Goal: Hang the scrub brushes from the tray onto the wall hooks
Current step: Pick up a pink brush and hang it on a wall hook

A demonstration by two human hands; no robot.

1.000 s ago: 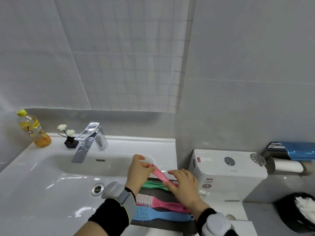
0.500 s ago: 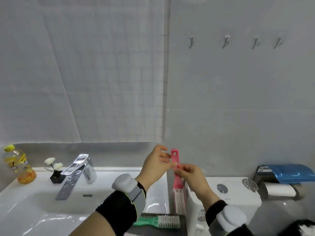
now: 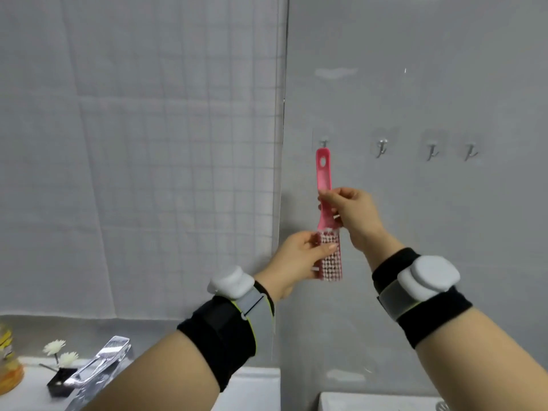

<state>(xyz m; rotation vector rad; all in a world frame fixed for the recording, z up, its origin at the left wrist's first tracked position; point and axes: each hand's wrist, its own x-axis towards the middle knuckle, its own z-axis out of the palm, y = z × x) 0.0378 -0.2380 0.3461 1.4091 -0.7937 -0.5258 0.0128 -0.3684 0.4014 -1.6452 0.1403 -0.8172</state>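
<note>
A pink scrub brush [image 3: 323, 179] stands upright against the grey wall, handle up and bristles down. My right hand [image 3: 353, 213] pinches the middle of its handle. My left hand [image 3: 299, 258] grips the bristle head [image 3: 419, 264] from the left. The hole at the handle's tip sits just under the leftmost wall hook [image 3: 323, 143]. Three more metal hooks [image 3: 381, 148] [image 3: 431, 151] [image 3: 471, 151] hang bare in a row to the right. The tray is out of view.
A chrome faucet [image 3: 100, 366] rises over the white sink counter [image 3: 32, 390] at the lower left, beside a small flower pot [image 3: 60, 378] and a yellow bottle [image 3: 9, 369]. A white toilet tank [image 3: 376, 401] shows at the bottom right. A tiled wall fills the left.
Both hands have raised the pink brush from above the tray up to the hook row. The left hand shifted from the handle to the bristle head. The view tilted upward.
</note>
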